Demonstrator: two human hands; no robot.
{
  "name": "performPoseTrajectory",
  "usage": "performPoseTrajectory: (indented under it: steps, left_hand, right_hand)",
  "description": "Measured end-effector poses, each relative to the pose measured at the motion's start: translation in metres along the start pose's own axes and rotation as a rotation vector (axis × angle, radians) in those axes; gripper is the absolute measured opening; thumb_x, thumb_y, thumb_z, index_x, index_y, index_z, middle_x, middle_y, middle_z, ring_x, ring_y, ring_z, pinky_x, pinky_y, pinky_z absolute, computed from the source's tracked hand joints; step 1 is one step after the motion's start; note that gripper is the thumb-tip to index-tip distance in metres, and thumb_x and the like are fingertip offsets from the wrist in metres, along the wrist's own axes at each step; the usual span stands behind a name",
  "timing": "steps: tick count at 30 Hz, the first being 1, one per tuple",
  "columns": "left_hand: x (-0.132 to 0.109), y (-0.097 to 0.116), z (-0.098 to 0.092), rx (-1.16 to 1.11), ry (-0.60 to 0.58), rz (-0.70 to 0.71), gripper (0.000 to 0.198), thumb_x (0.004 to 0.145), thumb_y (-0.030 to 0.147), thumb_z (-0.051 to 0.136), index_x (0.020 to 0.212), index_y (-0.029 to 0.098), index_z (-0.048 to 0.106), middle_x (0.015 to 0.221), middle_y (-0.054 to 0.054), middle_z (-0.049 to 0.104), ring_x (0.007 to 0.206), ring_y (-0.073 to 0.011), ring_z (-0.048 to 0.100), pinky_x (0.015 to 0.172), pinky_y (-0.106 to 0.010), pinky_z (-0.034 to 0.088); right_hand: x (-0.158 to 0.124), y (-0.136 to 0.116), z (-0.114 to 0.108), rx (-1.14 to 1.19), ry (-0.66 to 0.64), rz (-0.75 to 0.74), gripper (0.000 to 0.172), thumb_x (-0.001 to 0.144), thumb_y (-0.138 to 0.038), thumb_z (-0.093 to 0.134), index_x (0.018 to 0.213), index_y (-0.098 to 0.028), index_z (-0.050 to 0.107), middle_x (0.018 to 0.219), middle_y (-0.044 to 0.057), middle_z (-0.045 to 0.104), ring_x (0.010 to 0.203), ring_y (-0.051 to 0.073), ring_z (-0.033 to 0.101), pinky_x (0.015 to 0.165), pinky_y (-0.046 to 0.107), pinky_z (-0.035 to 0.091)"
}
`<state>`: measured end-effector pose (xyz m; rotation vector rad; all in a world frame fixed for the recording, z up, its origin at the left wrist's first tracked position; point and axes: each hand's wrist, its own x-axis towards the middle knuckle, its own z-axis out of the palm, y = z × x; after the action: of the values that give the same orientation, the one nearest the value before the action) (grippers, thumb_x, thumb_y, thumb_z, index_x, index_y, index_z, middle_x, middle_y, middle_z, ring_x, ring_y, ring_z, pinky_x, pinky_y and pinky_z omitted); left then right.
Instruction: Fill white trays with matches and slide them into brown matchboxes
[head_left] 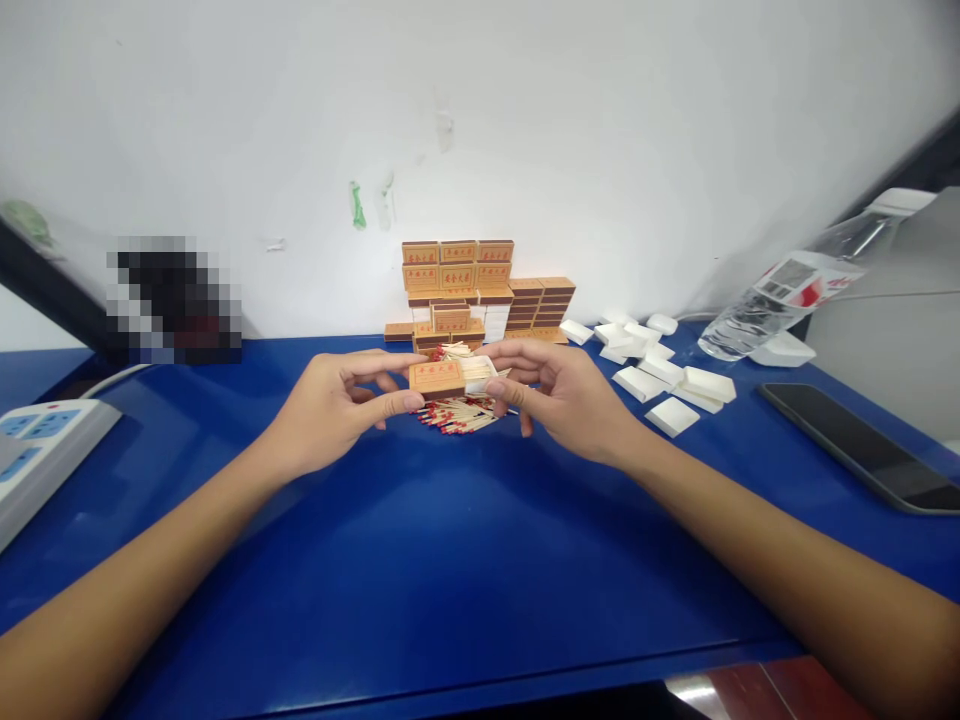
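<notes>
Between my two hands is a matchbox, partly slid open. My left hand (337, 405) pinches its tan outer sleeve (436, 377), which has red printing. The fingers of my right hand (562, 395) grip the white inner tray (478, 371) at its right end, and matchsticks lie in that tray. Below and behind the box, a heap of loose red-tipped matches (461, 415) rests on the blue table (450, 560). Stacked matchboxes (457, 265) stand behind against the wall.
White empty trays (645, 355) lie scattered at the right. Beyond them a plastic water bottle (795, 275) leans at a tilt, and a dark phone (862, 445) lies at the right edge. A white power strip (52, 450) sits at the left.
</notes>
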<state>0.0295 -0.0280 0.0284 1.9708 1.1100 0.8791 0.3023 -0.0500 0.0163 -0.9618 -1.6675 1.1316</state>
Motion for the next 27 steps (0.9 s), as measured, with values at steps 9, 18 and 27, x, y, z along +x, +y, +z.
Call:
performPoseTrajectory:
  steps: [9, 18, 27]
  left_hand:
    - [-0.01, 0.01, 0.021, 0.021, 0.187, 0.052, 0.048, 0.086, 0.048, 0.081, 0.128, 0.025, 0.077, 0.091, -0.004, 0.08, 0.074, -0.0171, 0.07, 0.068, -0.029, 0.061]
    - [-0.017, 0.013, 0.031, 0.086, 0.275, 0.086, 0.045, 0.091, 0.045, 0.078, 0.132, 0.026, 0.075, 0.108, -0.004, 0.081, 0.087, -0.0197, 0.073, 0.077, -0.031, 0.062]
    - [0.009, -0.018, -0.015, 0.284, 0.339, 0.017, 0.055, 0.091, 0.055, 0.074, 0.133, 0.019, 0.073, 0.119, -0.01, 0.079, 0.099, -0.0256, 0.075, 0.091, -0.038, 0.061]
  right_hand:
    - [-0.01, 0.0, 0.017, 0.0, 0.144, 0.021, 0.073, 0.094, -0.054, 0.071, 0.156, -0.028, 0.044, 0.141, 0.015, 0.065, 0.097, 0.026, 0.072, 0.061, 0.037, 0.064]
    - [-0.035, -0.011, 0.046, 0.011, -0.121, 0.034, 0.072, 0.107, -0.061, 0.045, 0.169, -0.037, 0.02, 0.166, 0.008, 0.043, 0.147, 0.029, 0.047, 0.118, 0.054, 0.045]
    - [-0.016, 0.0, 0.019, -0.145, 0.1, -0.021, 0.058, 0.104, -0.055, 0.055, 0.151, -0.021, 0.048, 0.136, 0.015, 0.068, 0.106, 0.024, 0.071, 0.091, 0.043, 0.059]
